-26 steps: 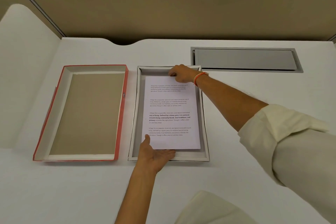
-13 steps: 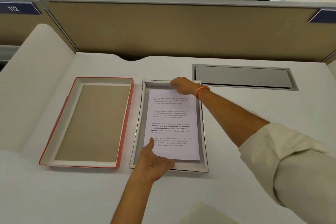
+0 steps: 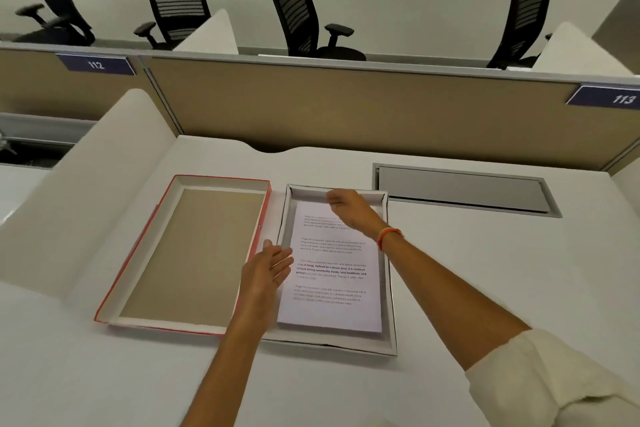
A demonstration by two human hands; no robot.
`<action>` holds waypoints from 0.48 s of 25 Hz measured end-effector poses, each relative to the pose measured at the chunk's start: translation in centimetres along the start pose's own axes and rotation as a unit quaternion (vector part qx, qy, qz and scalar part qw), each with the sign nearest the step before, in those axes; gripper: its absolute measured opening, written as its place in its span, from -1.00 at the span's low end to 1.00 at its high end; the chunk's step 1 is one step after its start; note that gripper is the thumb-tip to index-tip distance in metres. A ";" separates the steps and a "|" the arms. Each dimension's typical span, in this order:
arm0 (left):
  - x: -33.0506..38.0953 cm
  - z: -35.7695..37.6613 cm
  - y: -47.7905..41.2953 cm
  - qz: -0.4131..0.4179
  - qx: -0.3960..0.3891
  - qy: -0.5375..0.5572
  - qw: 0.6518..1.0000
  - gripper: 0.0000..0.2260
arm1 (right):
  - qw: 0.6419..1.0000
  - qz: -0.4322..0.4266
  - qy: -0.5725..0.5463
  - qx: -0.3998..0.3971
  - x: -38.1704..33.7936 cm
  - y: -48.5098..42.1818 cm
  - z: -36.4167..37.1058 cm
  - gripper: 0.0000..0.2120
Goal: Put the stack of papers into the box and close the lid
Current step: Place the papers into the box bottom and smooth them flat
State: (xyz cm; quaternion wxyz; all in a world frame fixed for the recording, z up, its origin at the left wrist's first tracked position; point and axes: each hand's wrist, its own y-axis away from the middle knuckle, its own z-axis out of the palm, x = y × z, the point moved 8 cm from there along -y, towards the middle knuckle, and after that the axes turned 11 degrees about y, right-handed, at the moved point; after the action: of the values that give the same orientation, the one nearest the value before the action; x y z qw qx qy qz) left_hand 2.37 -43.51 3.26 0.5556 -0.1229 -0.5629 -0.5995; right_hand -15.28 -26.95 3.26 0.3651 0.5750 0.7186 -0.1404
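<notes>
The stack of printed white papers [image 3: 332, 284] lies flat inside the shallow grey box [image 3: 389, 319] on the white desk. Left of the box, the red-edged lid [image 3: 145, 253] lies upside down, its brown inside facing up. My left hand [image 3: 268, 270] hovers open over the box's left wall, between lid and box, fingers spread and holding nothing. My right hand [image 3: 349, 210] is raised above the far end of the papers, fingers loosely apart, with an orange band on the wrist.
A grey metal cable hatch [image 3: 464, 189] is set into the desk at the back right. A tan partition [image 3: 346, 107] with number tags closes the far side. A white side panel [image 3: 86, 184] rises on the left. Black office chairs [image 3: 298, 10] stand beyond the partition.
Both hands have let go of the papers. My left hand moved from the near edge up to the box's left side; my right hand lifted off the far end. The camera tilted upward.
</notes>
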 end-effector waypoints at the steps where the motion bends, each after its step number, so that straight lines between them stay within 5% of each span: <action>1: 0.8 -0.9 -0.6 0.029 0.008 -0.018 0.999 -0.64 | 1.000 0.001 -0.026 0.007 -0.3 0.7 0.2 -0.76; 12: 9.3 -11.7 -5.9 0.231 0.096 -0.282 0.926 -0.64 | 0.951 0.044 -0.305 -0.011 -2.4 5.2 7.6 -0.72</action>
State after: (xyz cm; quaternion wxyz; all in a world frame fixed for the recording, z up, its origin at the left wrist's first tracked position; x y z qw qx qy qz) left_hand -0.03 -59.40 3.34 0.5061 -0.3595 -0.7073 -0.3383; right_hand -7.55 -31.83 0.79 0.5786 0.5323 0.5483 -0.2850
